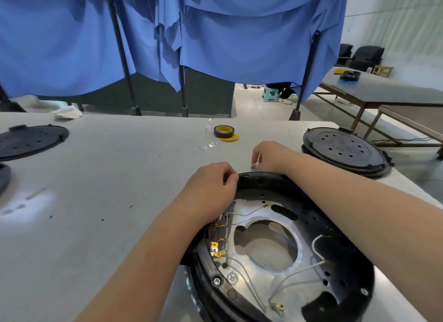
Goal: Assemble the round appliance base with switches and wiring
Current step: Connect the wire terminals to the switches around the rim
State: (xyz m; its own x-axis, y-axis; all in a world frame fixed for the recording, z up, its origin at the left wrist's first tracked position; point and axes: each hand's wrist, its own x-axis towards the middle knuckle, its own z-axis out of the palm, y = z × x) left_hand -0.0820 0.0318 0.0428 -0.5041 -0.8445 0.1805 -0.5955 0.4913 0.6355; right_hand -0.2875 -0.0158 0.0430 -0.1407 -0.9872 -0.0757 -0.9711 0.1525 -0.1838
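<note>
- The round appliance base (282, 249) is lying open side up on the near right part of the grey table (107, 177), its black rim framing a metal plate with a large central opening
- White wires (297, 271) are running across the plate, and brass terminals (215, 246) are sitting along its left inner edge
- The left hand (211, 189) is resting on the base's far left rim, fingers curled over the edge and gripping it
- The right hand (268, 156) is reaching just beyond the base's far rim, fingertips pinching a small pale part (256, 164) against the table; what that part is cannot be told
- A roll of dark tape (223, 131) is sitting further back, near a yellow disc (231, 137)
- A black perforated cover (345, 150) is lying to the right, another (31, 140) at the far left
- Blue cloth (215, 34) is hanging behind the table
</note>
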